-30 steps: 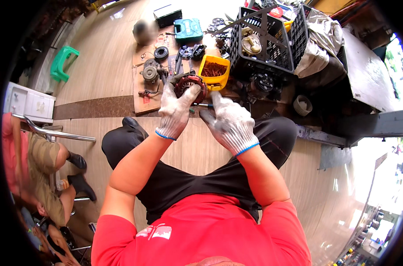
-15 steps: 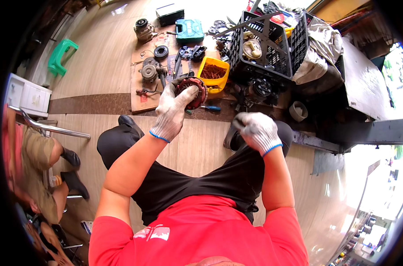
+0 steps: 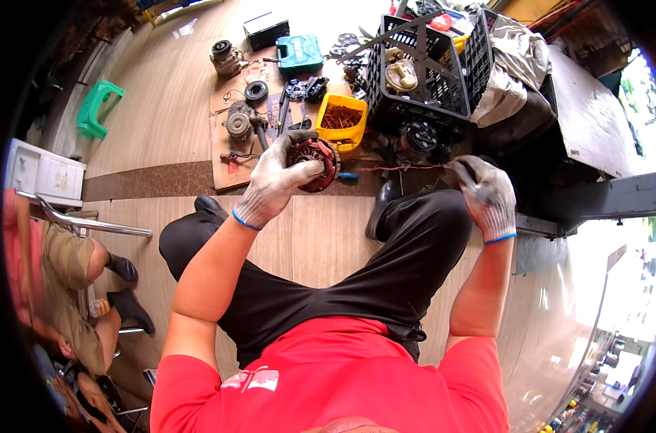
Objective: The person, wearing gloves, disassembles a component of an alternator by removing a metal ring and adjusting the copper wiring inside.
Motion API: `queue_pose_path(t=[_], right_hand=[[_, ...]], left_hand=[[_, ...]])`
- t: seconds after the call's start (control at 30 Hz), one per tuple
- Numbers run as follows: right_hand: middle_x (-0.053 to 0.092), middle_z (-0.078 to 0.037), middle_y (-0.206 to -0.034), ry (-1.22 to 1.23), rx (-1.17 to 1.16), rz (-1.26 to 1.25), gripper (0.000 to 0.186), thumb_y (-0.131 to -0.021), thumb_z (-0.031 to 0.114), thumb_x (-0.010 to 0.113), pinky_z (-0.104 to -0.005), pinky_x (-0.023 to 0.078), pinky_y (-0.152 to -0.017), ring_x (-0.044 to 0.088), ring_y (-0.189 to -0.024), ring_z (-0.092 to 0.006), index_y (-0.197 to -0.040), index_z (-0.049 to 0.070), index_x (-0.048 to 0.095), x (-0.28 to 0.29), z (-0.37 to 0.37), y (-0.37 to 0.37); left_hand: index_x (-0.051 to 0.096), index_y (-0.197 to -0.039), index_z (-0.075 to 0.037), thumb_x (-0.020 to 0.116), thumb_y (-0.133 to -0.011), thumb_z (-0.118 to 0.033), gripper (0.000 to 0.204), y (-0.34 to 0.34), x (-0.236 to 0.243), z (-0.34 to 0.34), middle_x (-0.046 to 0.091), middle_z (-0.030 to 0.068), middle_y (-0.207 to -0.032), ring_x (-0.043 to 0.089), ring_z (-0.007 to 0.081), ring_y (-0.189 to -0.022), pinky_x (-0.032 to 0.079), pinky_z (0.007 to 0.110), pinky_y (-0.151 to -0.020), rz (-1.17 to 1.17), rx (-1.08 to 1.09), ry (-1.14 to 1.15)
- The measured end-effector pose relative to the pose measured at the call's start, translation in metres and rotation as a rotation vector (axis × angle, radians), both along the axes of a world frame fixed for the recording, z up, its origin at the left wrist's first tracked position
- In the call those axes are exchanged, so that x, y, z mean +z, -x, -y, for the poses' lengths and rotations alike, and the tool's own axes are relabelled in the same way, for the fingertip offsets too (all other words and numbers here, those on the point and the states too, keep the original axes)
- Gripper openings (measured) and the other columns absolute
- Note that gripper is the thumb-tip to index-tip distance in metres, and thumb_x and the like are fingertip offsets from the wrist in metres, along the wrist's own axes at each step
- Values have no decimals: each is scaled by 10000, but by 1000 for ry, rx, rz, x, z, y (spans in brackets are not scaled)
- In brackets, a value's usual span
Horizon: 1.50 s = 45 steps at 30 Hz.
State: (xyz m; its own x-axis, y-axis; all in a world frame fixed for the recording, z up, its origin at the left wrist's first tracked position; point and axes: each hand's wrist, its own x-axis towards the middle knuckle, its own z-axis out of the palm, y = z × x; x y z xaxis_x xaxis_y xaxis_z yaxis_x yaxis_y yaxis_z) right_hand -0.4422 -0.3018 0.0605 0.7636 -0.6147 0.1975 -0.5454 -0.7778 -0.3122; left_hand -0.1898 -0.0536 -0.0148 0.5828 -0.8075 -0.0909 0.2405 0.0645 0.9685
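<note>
My left hand (image 3: 272,182), in a whitish work glove with a blue cuff, is closed around a round motor stator (image 3: 320,173) wound with reddish copper wire. A thin copper wire (image 3: 409,169) runs almost straight from the stator's right side to my right hand (image 3: 487,193). That hand wears a matching glove, and its fingers are pinched on the wire's far end. Just beyond the stator stands a yellow bin (image 3: 346,137) with copper wire scraps (image 3: 341,117) in it. A blue handle (image 3: 348,176) shows on the floor beneath the wire.
Greasy machine parts (image 3: 239,124) and a teal tool case (image 3: 299,52) lie on flattened cardboard. A black plastic crate (image 3: 418,107) stands beyond my right hand, near a grey metal beam (image 3: 606,198). A green stool (image 3: 89,115) and a seated person's legs (image 3: 89,267) are at left.
My right hand has moved right, away from the stator, and the copper wire now shows stretched between them. My left hand still holds the stator in nearly the same place.
</note>
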Motion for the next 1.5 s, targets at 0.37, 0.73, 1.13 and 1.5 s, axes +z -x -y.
queue_pose_path(t=[0.37, 0.73, 1.13, 1.5], right_hand=[[753, -152, -988, 125, -4, -71, 159, -909, 171, 729, -377, 572, -765, 738, -903, -325, -1044, 95, 760, -35, 7, 136], [740, -88, -1011, 349, -420, -557, 280, -1022, 412, 520, -444, 562, -725, 710, -897, -328, -1070, 209, 707, -112, 95, 364], [702, -121, -1248, 320, -798, -694, 376, -1024, 442, 492, -493, 510, -965, 641, -1179, -343, -1231, 217, 711, -98, 128, 468], [540, -192, -1479, 343, -534, -307, 535, -1004, 277, 556, -421, 393, -1158, 500, -1375, -360, -1500, 90, 485, -71, 99, 249]], left_hand=[[622, -1220, -67, 697, -966, -241, 317, -22, -34, 5, 678, 47, -1054, 658, 150, -892, 558, 327, -803, -405, 510, 40], [510, -1419, -11, 591, -1033, -307, 493, -44, -53, -18, 624, 191, -1330, 659, 324, -1155, 589, 468, -948, -447, 277, 160], [571, -1355, -77, 645, -993, -292, 428, -24, -47, -7, 670, 123, -1276, 668, 256, -1110, 570, 484, -942, -454, 178, 100], [604, -1256, -82, 677, -979, -184, 305, 16, -28, -1, 688, 53, -1056, 676, 181, -931, 579, 372, -832, -227, 371, 109]])
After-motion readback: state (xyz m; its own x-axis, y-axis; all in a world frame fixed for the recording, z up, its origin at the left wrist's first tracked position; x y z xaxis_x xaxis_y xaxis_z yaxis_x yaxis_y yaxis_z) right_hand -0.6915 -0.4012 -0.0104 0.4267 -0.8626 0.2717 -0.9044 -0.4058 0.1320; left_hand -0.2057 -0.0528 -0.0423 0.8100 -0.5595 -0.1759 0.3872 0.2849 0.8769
